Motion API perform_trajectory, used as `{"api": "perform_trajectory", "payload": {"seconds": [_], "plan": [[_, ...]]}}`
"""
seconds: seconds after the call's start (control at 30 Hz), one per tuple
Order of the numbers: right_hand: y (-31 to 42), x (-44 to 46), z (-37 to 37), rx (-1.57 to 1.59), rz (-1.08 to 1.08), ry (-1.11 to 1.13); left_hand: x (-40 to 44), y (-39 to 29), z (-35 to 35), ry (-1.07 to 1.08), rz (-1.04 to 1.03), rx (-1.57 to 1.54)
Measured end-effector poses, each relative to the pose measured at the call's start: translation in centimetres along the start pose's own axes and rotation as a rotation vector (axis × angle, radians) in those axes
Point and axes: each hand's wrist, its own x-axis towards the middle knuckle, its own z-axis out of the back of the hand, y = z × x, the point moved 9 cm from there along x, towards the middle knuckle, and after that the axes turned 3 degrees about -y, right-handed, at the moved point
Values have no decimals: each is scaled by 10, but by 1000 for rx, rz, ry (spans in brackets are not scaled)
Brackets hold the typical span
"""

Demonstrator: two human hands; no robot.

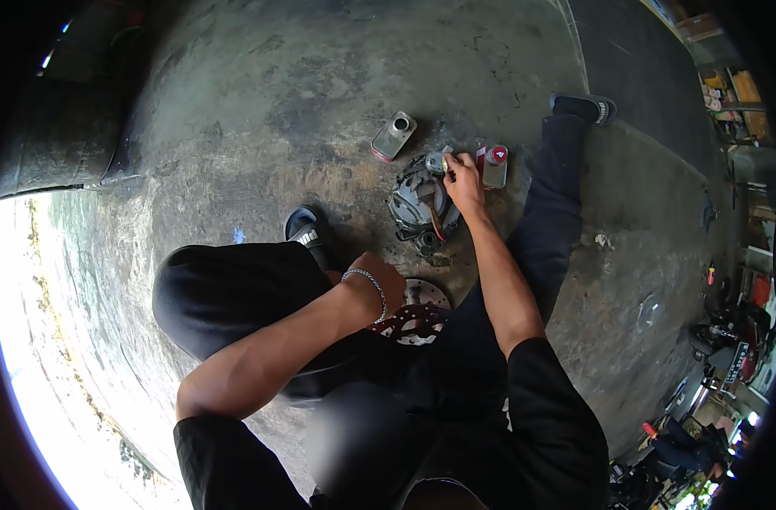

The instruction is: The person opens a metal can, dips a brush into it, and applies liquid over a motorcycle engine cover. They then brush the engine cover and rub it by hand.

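Note:
A greasy grey metal engine part [413,204] with a round housing and black fittings lies on the floor between my legs. My right hand [464,183] is at its upper end, fingers pinched together by a small grey cylindrical piece [436,162]; what they grip is too small to make out. Just right of that hand stands a metal can with a red cap [497,155]. My left hand [386,282], with a bracelet on the wrist, is bent inward above a drilled brake disc [426,295]. Its fingers are turned away and hidden.
An open rectangular metal can [395,136] stands on the stained concrete floor [311,85], beyond the engine part. My sandalled feet flank the work. Along the right edge are shelves [736,102] and a parked motorcycle [736,340]. Bright daylight enters at left.

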Motion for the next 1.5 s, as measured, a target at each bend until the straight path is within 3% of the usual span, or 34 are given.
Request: {"api": "perform_trajectory", "payload": {"seconds": [0.33, 1.5], "plan": [[15, -1, -9, -108, 90, -1, -2, 4, -1, -32, 15, -2], [9, -4, -5, -154, 41, -11, 0, -2, 2, 25, -15, -4]]}}
